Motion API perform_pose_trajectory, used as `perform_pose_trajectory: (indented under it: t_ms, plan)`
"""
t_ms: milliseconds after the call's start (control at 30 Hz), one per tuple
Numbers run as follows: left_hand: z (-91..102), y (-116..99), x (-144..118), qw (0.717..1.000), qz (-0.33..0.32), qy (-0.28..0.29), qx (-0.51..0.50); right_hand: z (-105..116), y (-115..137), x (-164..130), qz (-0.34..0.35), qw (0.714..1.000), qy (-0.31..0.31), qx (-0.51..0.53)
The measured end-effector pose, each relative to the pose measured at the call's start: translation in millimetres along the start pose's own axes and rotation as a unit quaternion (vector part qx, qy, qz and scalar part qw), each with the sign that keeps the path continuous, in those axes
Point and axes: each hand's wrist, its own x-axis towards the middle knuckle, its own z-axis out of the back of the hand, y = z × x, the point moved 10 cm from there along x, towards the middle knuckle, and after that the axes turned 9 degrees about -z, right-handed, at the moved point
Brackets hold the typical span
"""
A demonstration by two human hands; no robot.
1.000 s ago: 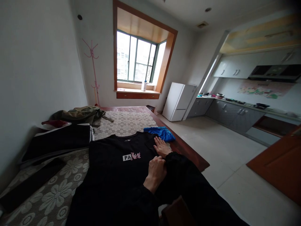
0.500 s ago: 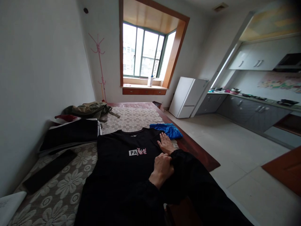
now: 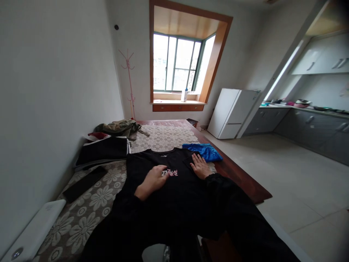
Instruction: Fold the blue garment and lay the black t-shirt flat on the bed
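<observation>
- My left hand point(image 3: 153, 177) lies on the chest of the black T-shirt point(image 3: 174, 182), fingers loosely curled over its white and pink print point(image 3: 171, 172), grip released and grasping nothing.
- My right hand point(image 3: 200, 166) rests flat and open on the shirt's right shoulder, grip released too.
- The T-shirt is spread face up on the floral lace cloth point(image 3: 89, 203) that covers the tabletop point(image 3: 240, 178).
- A folded blue garment point(image 3: 205, 150) sits just beyond my right fingertips.
- Folded dark clothes point(image 3: 105, 150) lie left of the collar, an olive jacket point(image 3: 118, 127) farther back.
</observation>
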Motion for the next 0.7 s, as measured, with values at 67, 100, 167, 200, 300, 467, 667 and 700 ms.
perform_pose_trajectory:
  t_ms: [67, 100, 167, 200, 300, 467, 667, 700]
  plan:
    - [30.1, 50.7, -11.9, 0.994, 0.08, -0.037, 0.065, 1.6, 3.5, -0.5, 0.016, 1.0, 0.003, 0.006]
    - [39.3, 71.5, -19.0, 0.987, 0.117, -0.048, 0.095, 2.3, 5.0, -0.6, 0.022, 1.0, 0.005, 0.009]
    - [44.8, 99.2, -30.8, 0.975, 0.161, -0.053, 0.142, 3.2, 6.4, -0.5, 0.029, 0.999, 0.006, 0.013]
    - [42.8, 107.2, -34.4, 0.971, 0.17, -0.048, 0.159, 3.4, 6.4, -0.3, 0.029, 0.999, 0.006, 0.015]
    - [31.5, 117.6, -35.7, 0.967, 0.164, -0.023, 0.193, 2.1, 4.3, 0.5, 0.017, 1.0, 0.008, 0.016]
    - [29.6, 130.0, -23.8, 0.965, 0.156, 0.005, 0.212, -4.7, 0.9, 2.6, -0.007, 0.999, 0.033, 0.006]
    - [34.7, 138.3, -19.0, 0.96, 0.156, -0.006, 0.231, 3.8, 0.4, 23.0, -0.02, 0.998, 0.055, 0.004]
    - [35.9, 137.4, -18.4, 0.959, 0.155, -0.01, 0.236, 7.9, 1.5, 27.8, -0.022, 0.998, 0.054, 0.006]
